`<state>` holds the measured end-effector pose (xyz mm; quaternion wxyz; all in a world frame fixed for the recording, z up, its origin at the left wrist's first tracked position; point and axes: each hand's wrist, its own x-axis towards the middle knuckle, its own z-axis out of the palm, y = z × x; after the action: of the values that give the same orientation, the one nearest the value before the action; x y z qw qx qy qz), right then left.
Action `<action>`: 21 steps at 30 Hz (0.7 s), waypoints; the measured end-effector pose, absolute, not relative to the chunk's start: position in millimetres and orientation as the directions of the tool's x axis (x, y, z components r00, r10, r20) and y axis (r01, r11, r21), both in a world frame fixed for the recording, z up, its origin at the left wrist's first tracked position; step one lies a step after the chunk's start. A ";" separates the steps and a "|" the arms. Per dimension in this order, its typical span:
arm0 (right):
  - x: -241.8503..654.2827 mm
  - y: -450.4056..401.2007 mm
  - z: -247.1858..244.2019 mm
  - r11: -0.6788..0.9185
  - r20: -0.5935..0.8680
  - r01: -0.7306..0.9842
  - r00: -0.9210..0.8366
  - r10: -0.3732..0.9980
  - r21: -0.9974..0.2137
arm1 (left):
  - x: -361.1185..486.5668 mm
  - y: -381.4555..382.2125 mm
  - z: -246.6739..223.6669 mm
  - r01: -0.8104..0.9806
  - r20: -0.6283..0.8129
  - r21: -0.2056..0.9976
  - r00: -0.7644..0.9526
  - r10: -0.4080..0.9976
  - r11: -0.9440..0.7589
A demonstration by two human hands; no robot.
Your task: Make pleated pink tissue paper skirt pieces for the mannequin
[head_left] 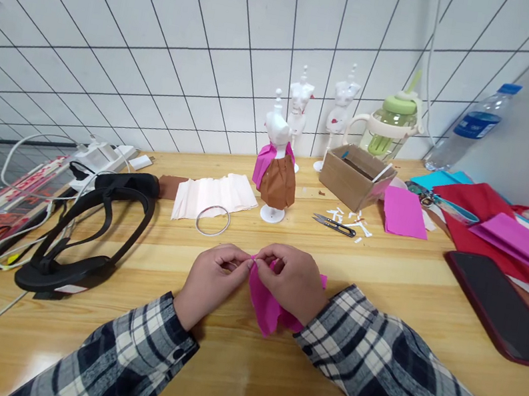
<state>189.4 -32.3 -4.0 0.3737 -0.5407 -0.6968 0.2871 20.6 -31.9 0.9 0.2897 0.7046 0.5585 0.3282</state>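
The magenta piece (pixel 267 306) is in front of the dressed mannequin (pixel 277 129), its top corner pinched by closed thumb and fingertips of left hand (pixel 213 280) and right hand (pixel 294 281). It looks partly gathered and unattached; the mannequin already wears a brown skirt (pixel 278 183), while two bare forms (pixel 300 99) stand behind it.

No words or numbers can be read.
At the far right, the tall clear bottle (pixel 470 134) has a blue label (pixel 478 125) with small white marks on it. They are too tiny and blurry to read.
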 end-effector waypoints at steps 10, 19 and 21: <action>188.5 -36.9 -0.6 0.291 0.262 0.545 -0.132 0.956 -0.786 | 19.9 -30.1 -0.8 0.466 0.042 0.879 0.124 0.991 -0.095; 188.6 -38.2 -5.6 0.419 0.356 0.521 -0.222 0.908 -0.744 | 15.7 -27.4 -3.6 0.400 0.008 0.915 0.100 0.995 -0.047; 188.3 -39.0 -4.9 0.423 0.351 0.534 -0.236 0.906 -0.732 | 15.3 -26.6 -4.2 0.368 -0.007 0.929 0.100 0.995 -0.030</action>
<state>188.3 -39.0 -4.9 0.3885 -0.4805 -0.7488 0.2396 15.3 -26.6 -4.2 0.4186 0.6122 0.5565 0.3747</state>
